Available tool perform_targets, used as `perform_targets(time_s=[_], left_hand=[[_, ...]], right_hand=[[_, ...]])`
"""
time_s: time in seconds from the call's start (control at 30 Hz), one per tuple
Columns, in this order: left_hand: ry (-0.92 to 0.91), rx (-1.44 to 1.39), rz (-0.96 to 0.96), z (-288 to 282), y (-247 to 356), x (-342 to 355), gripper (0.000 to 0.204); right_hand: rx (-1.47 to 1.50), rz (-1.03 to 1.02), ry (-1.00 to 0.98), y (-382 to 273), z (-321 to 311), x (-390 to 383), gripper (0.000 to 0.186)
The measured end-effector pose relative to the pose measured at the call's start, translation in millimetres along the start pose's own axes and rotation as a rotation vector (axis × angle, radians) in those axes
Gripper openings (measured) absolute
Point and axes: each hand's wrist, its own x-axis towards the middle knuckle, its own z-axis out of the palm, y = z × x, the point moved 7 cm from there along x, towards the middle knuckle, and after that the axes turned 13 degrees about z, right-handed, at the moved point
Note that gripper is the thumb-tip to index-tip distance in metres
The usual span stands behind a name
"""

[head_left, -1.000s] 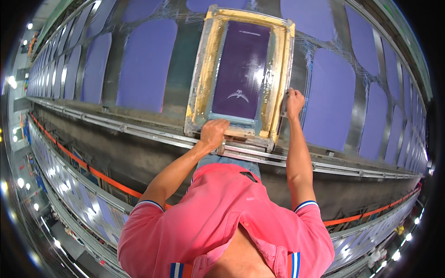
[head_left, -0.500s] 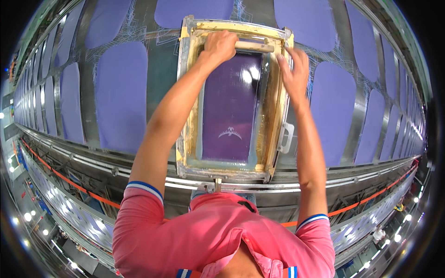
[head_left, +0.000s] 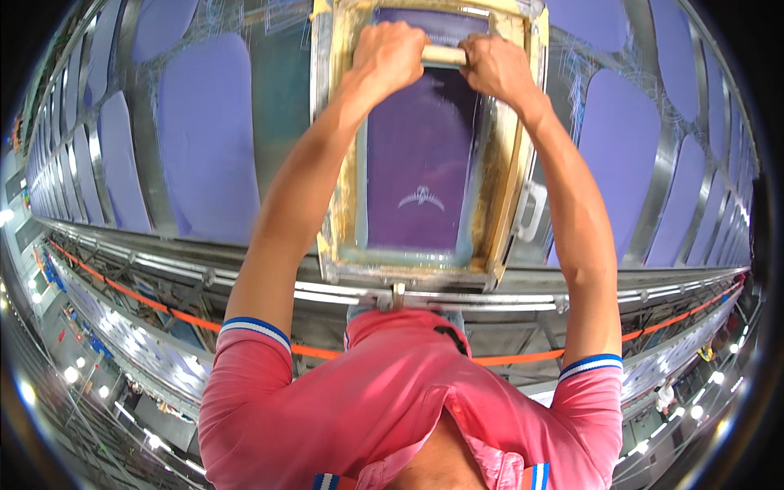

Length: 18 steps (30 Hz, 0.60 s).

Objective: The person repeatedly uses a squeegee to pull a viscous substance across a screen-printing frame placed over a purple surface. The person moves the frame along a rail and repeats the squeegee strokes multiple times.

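My left hand (head_left: 389, 57) is closed round the left end of a pale squeegee (head_left: 444, 55). Its right end is in the grip of my right hand (head_left: 498, 69). The squeegee lies crosswise over the far part of a screen-printing frame (head_left: 508, 184), whose worn edges carry yellowish tape. Below my hands stretches the purple mesh (head_left: 416, 143), glossy, with a small pale crest-like design (head_left: 421, 198) near its closer end. The squeegee's blade is mostly hidden by the hands and handle.
Flat purple panels (head_left: 206, 139) lie in rows on the dark table on both sides of the frame. A white handle (head_left: 532, 211) juts from the frame's right side. Metal rails (head_left: 523, 300) and an orange strip (head_left: 523, 358) run along the near edge.
My right hand, open beside the frame's right edge before, has closed on the squeegee. Both hands and the squeegee are now a little nearer along the mesh. The view has shifted too.
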Motion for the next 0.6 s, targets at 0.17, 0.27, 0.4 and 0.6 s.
perform_targets(time_s=[0.17, 0.27, 0.4, 0.6], left_hand=[[-0.097, -0.141, -0.056, 22.0, 102.1, -142.2, 0.026], [-0.172, -0.174, -0.087, 40.7, 160.2, -231.9, 0.031], [-0.191, -0.240, -0.077, 47.3, 191.2, -277.6, 0.033], [-0.192, -0.190, -0.062, 25.3, 114.7, -170.4, 0.038]], right_hand=[[0.024, -0.020, -0.071, -58.8, 15.7, -163.3, 0.011], [0.069, -0.031, -0.104, -92.3, 35.6, -258.4, 0.015], [0.099, 0.013, -0.168, -109.3, 46.7, -314.6, 0.014], [0.093, 0.083, -0.184, -66.6, 24.2, -198.6, 0.015]])
